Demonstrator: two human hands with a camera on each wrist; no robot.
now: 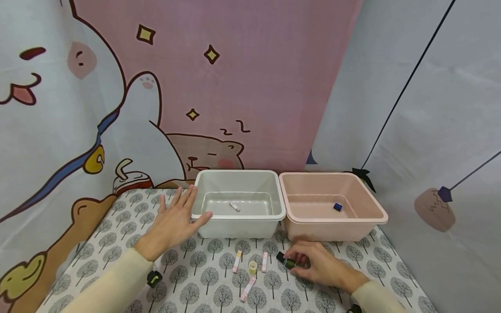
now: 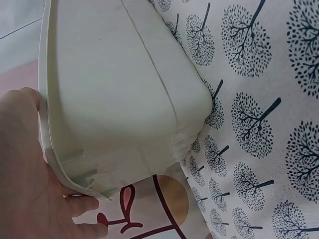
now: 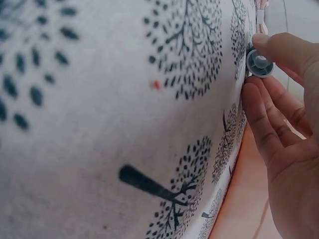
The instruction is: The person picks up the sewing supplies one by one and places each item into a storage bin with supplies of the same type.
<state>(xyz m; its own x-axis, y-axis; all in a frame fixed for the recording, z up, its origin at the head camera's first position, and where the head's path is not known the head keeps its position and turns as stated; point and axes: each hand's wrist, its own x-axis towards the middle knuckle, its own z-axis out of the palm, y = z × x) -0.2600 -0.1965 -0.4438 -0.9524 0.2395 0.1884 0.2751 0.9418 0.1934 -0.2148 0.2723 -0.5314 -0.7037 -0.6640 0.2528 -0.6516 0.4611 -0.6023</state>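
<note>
My right hand (image 1: pixel 313 263) pinches a small dark green cylinder with a black end (image 1: pixel 287 261) between thumb and fingers, low over the tablecloth. In the right wrist view the round, hollow grey end (image 3: pixel 260 63) of this cylinder shows between the fingertips. My left hand (image 1: pixel 174 221) rests on the left corner of a white plastic bin (image 1: pixel 238 226), its fingers spread and straight. The left wrist view shows that hand lying along the bin's rim (image 2: pixel 45 114). Inside the bin lies a small white stick-like piece (image 1: pixel 234 207).
To the right stands a pink bin (image 1: pixel 332 230) with a small dark blue block (image 1: pixel 338 207) inside. Between the hands lie several slim pink-and-white pieces (image 1: pixel 248 289) and a small yellow round container (image 1: pixel 252 266). The cloth (image 1: pixel 211 278) carries a tree print; printed curtains (image 1: pixel 250 87) hang behind.
</note>
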